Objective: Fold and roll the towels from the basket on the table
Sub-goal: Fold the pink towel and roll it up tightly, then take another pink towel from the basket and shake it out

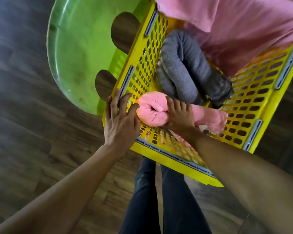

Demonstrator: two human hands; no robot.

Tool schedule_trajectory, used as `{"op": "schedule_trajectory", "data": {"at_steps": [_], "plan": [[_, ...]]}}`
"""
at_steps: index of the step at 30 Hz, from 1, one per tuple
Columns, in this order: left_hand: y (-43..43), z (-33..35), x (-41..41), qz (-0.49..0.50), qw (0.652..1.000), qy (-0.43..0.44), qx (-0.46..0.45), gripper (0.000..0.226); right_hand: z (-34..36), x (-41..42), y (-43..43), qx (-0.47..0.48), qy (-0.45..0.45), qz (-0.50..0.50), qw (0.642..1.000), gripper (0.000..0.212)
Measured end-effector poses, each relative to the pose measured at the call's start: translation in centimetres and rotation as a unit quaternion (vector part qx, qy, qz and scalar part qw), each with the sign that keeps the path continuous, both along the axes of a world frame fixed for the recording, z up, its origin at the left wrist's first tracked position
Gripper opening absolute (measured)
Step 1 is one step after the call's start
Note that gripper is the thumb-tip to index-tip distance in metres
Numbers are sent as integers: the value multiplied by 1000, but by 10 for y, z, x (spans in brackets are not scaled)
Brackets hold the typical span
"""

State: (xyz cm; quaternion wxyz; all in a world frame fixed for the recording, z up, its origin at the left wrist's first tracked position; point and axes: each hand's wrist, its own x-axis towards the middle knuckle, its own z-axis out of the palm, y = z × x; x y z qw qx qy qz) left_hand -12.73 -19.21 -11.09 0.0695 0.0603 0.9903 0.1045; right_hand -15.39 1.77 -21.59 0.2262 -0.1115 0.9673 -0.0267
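A yellow perforated basket (254,92) fills the right half of the view. In its near corner lies a rolled pink towel (150,110), end-on to me. My right hand (179,114) grips the roll from above and the right. My left hand (120,120) rests on the basket's left rim, fingers spread, fingertips touching the roll's left side. Behind the roll sits a rolled grey towel (184,71). A large loose pink towel (235,26) covers the basket's far end.
A green round plastic tub (78,53) stands to the left of the basket, touching it. Dark wooden floor (24,132) lies all around. My legs in dark jeans (159,200) are below the basket's near edge.
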Motion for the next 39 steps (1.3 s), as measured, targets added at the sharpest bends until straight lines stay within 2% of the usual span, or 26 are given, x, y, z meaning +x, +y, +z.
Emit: {"op": "schedule_trajectory", "data": {"at_steps": [3, 7, 9, 11, 14, 18, 23, 25, 29, 34, 39], "plan": [[1, -1, 1, 3, 1000, 12, 4, 36, -5, 3, 3, 1, 13, -3, 1000, 127], [2, 6, -3, -12, 1000, 23, 3, 37, 15, 0, 3, 7, -24, -13, 1000, 121], [3, 12, -5, -17, 1000, 19, 5, 35, 39, -3, 4, -10, -52, -29, 998, 107], [4, 23, -5, -20, 1000, 5, 8, 34, 72, -2, 3, -62, -82, -96, 990, 80], [13, 52, -10, -43, 999, -1, 21, 36, 128, 4, 12, -167, -76, -234, 955, 52], [56, 104, -23, -84, 995, -25, 44, 36, 199, 26, 40, -288, -32, -383, 877, 32], [127, 146, -25, -140, 987, -16, 75, 30, 257, 73, 94, -324, 34, -464, 824, 22], [156, 160, -22, -167, 982, -13, 87, 26, 271, 93, 120, -356, 47, -492, 793, 16], [221, 176, -8, -209, 972, -7, 112, 25, 289, 126, 178, -364, 84, -536, 757, 15], [325, 179, 14, -248, 960, -10, 129, 33, 294, 163, 276, -352, 102, -567, 737, 20], [437, 184, 21, -270, 952, -39, 135, 21, 305, 183, 371, -363, 114, -578, 722, 16]]}}
